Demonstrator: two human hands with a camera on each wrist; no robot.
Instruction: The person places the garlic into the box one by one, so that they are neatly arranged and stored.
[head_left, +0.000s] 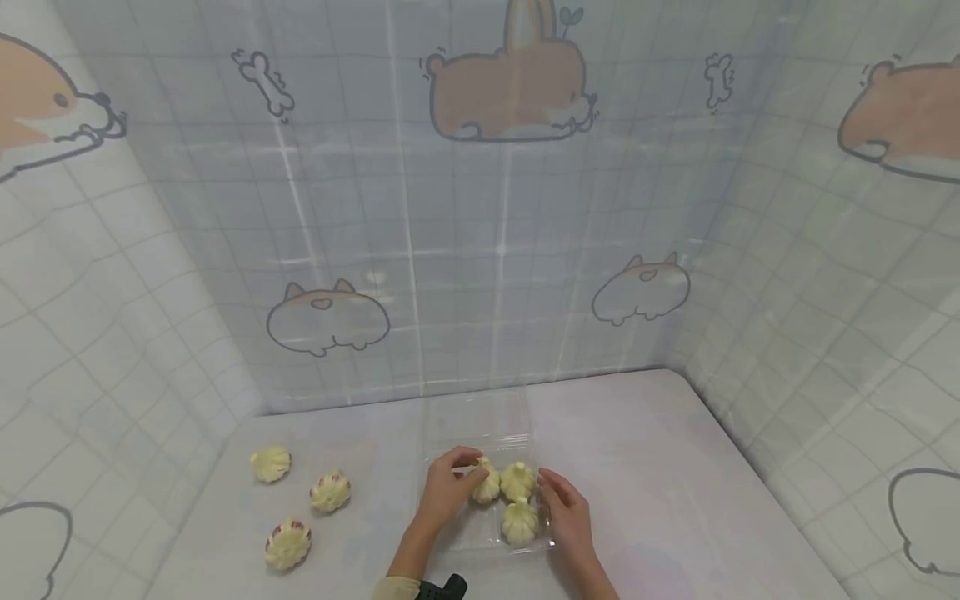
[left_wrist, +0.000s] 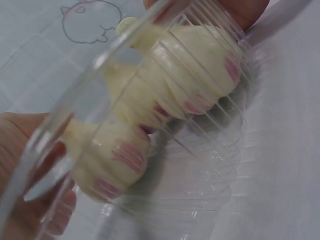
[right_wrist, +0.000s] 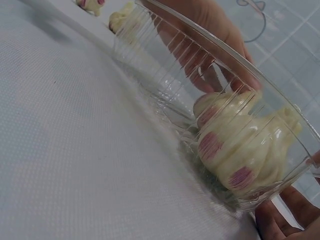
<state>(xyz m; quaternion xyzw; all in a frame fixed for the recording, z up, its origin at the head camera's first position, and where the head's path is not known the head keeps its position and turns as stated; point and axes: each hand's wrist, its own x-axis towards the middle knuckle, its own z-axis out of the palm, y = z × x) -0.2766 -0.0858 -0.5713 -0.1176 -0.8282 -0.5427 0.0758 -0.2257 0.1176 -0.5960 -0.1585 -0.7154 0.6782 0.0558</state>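
Observation:
A clear plastic clamshell box [head_left: 468, 537] holds three garlic bulbs with purple patches. My left hand [head_left: 447, 492] reaches over its left side and pinches the left garlic bulb [head_left: 486, 490] near the stem; that bulb sits low inside the box. Beside it are the back garlic bulb [head_left: 517, 481] and the front garlic bulb [head_left: 520, 523], both in the right half. At the box's right side, my right hand [head_left: 567, 512] holds the wall with curved fingers [right_wrist: 280, 220] against its outside. Ribbed plastic lies in front of the bulbs in both wrist views.
Three more garlic bulbs lie loose on the table's left: one at the back [head_left: 272, 463], one nearer the box [head_left: 331, 492] and one in front [head_left: 288, 544]. The box's lid [head_left: 476, 414] is folded back behind it. Patterned curtains [head_left: 465, 208] surround the white table [head_left: 660, 467].

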